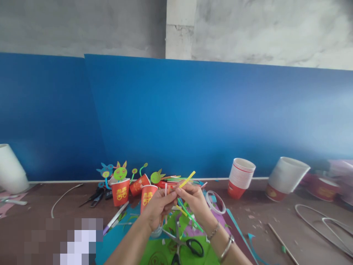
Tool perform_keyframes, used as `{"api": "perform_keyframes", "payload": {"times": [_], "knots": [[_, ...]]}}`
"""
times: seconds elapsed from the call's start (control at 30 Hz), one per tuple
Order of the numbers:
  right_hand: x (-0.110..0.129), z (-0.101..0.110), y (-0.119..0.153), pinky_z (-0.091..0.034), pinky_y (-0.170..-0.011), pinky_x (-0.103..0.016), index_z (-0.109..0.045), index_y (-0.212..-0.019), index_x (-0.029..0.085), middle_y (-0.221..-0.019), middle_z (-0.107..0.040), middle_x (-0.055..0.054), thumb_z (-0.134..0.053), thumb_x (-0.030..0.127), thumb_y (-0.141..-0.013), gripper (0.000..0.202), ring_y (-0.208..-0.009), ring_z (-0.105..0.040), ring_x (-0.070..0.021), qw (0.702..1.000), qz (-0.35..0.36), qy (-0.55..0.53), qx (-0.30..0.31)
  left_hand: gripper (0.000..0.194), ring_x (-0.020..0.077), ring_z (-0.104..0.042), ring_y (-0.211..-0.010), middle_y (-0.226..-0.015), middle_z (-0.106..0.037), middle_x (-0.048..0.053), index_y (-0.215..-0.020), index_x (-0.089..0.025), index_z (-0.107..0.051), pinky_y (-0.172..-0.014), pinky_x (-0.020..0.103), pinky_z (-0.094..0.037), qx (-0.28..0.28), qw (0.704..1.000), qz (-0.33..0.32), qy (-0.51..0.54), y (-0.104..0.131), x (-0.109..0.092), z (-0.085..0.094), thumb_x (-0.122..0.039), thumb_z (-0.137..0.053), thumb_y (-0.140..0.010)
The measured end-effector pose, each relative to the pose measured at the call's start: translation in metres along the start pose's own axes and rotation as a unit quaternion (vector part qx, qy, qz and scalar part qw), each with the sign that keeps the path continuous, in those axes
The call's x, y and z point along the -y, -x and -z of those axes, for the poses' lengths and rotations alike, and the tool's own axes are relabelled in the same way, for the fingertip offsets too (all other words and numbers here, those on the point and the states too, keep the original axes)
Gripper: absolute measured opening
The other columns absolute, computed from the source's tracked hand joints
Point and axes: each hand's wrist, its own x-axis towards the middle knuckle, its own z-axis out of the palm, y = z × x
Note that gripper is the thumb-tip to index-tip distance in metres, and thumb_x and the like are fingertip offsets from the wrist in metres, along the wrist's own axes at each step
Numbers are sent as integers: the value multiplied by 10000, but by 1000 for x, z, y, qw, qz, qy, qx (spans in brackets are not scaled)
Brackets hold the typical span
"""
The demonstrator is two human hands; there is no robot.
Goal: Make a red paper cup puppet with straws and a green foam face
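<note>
Red paper cups (129, 191) with green cut-out faces crowded at eleven o'clock of the hands, stacked cups (240, 177) off at two o'clock, black-handled scissors (187, 246) open on green paper at six o'clock, nothing between. Left hand (157, 207) and right hand (193, 198) touching above the counter (275, 224), fingers pinched shut on thin yellow and green paper strips (187, 179).

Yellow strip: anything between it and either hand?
Nothing visible. Both hands already pinch the strips: left hand and right hand meet on them, the yellow strip sticking up from the right fingers. Scissors lie below, apart.
</note>
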Motion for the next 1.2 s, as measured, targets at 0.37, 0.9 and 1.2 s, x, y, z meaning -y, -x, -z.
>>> {"api": "perform_keyframes", "payload": {"times": [0.37, 0.9, 1.2], "knots": [[3, 1, -1, -478, -629, -284, -756, -804, 184, -693, -683, -30, -731, 458, -698, 295, -648, -588, -166, 999, -30, -2, 10, 377, 3, -217, -402, -535, -460, -62, -673, -134, -575, -392, 186, -74, -18, 1000, 3, 1, -1, -1, 2, -430, -800, -615], [4, 6, -2, -346, -521, -247, -666, -586, 164, -629, -574, -13, -634, 448, -789, 351, -574, -469, -129, 991, -11, 128, -20, 486, 24, -212, -387, -443, -486, -44, -572, -130, -622, -429, 237, -84, -51, 992, -19, -113, 0, -4, -7, -589, -777, -537], [-8, 0, -1, -398, -598, -286, -623, -493, 182, -616, -561, -21, -659, 439, -754, 369, -615, -510, -158, 988, 29, 116, -100, 458, 38, -290, -403, -523, -587, -12, -633, -138, -643, -446, 223, -145, -108, 990, -20, -93, -1, 4, -14, -557, -793, -522]]}}
